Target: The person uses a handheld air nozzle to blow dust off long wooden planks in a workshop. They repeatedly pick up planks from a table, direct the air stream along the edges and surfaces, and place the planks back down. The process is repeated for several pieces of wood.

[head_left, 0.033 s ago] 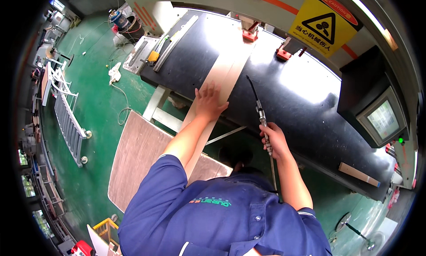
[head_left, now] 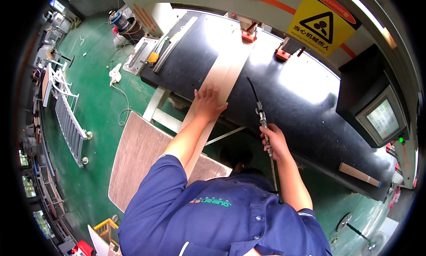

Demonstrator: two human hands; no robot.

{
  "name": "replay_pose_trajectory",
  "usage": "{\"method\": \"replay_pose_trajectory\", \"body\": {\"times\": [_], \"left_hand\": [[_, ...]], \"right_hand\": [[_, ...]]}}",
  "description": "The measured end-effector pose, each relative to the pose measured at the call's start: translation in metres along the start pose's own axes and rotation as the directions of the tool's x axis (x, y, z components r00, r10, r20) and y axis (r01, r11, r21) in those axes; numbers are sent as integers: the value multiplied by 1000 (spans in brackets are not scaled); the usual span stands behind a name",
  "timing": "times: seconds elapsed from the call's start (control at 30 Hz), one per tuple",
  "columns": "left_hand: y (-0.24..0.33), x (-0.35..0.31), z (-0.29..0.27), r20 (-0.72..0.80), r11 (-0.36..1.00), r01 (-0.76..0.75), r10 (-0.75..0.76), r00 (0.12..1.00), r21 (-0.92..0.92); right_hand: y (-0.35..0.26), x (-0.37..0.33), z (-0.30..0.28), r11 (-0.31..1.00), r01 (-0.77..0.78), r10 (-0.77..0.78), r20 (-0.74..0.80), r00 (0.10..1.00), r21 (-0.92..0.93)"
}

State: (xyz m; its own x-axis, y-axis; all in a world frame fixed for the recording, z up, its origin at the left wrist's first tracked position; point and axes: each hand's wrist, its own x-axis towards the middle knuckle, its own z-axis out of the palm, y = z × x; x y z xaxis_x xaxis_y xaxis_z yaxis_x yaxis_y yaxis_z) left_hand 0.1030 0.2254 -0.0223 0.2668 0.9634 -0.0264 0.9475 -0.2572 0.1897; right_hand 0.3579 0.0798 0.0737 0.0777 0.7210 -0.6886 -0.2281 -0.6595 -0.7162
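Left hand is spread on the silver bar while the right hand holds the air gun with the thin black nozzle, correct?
Not quite: the left hand is spread on the long brown board, not the silver bar, as the head view shows. The right hand does hold the air gun with the thin black nozzle.

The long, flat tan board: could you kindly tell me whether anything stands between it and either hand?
Nothing visible does. The left hand rests on the long, flat tan board; the right hand, to its right, grips a slim silver metal air gun whose thin black nozzle ends beside the board, apart from it.
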Motion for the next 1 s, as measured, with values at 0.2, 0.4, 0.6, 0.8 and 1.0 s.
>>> {"method": "replay_pose_trajectory", "body": {"times": [0.2, 0.4, 0.6, 0.8, 1.0], "left_hand": [[3, -2, 0, -12, 997, 9, -8, 1000, 72], [0, 0, 6, -43, 991, -32, 38, 998, 131], [1, 0, 6, -58, 991, -21, 29, 998, 130], [-2, -2, 6, -46, 997, -9, 13, 999, 77], [-2, -9, 8, -53, 999, -5, 7, 999, 37]], "right_hand": [[26, -13, -33, 996, -16, 18, -20, 1000, 90], [57, -12, -43, 995, -10, 14, -32, 999, 99], [57, -27, -47, 999, -10, 11, -26, 1000, 47], [64, -36, -53, 1000, 25, -25, -42, 999, -9], [81, -46, -55, 992, 8, -8, -1, 1000, -130]]}}
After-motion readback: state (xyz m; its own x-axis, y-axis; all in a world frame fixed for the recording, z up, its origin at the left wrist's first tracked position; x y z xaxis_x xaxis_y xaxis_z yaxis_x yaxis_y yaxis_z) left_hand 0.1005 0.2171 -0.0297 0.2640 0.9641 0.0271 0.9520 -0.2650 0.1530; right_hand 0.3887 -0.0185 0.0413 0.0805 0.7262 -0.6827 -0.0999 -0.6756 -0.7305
